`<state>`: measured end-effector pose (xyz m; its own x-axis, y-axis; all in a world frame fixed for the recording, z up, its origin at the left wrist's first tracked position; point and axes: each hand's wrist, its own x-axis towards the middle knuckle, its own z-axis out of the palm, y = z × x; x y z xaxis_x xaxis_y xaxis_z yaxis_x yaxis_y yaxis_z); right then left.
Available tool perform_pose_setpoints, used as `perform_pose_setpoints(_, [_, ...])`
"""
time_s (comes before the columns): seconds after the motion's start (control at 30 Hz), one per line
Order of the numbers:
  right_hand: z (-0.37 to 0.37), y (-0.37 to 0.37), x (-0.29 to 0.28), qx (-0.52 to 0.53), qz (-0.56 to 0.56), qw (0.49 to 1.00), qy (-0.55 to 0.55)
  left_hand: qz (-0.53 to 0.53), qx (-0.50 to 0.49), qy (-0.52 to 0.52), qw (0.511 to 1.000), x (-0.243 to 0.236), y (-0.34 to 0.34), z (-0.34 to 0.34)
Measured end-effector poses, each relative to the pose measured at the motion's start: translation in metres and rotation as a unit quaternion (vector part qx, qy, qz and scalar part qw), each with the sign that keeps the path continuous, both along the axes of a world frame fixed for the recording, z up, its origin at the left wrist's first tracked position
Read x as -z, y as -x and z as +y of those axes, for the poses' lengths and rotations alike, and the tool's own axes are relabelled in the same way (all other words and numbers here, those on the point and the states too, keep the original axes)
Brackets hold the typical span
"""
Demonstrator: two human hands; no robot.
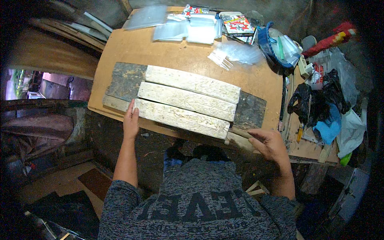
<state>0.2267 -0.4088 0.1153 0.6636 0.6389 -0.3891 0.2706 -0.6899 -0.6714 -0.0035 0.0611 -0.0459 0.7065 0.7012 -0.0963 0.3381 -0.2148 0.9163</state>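
Left hand [131, 120] lies flat, fingers together and extended, palm against the left end of the nearest pale slab [182, 118]; not clasping it. Right hand [271, 143] is curled around a wooden handle [241, 132] at the slab's right end; what's on the handle's far end can't be made out. Three pale slabs lie side by side, touching, long axes running left to right and tilting down toward the right. They sit on a dark weathered board [127, 80] on a tan worktable [152, 48]. Clear plastic bags [188, 29] at the far edge, blue basket [269, 44] far right, black bags [320, 100] beside it. Dim, cluttered workshop, scrap timber on the floor.
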Motion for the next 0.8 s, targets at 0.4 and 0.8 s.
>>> perform_pose_setpoints(0.4, [0.015, 0.000, 0.024, -0.059, -0.118, 0.991, -0.019, 0.002, -0.002, 0.019, 1.000, -0.004, -0.003, -0.003])
perform_pose_setpoints(0.8, [-0.013, -0.005, 0.066, 0.071, 0.136, 0.984, -0.087, 0.018, 0.004, -0.026, 1.000, -0.012, -0.006, -0.006])
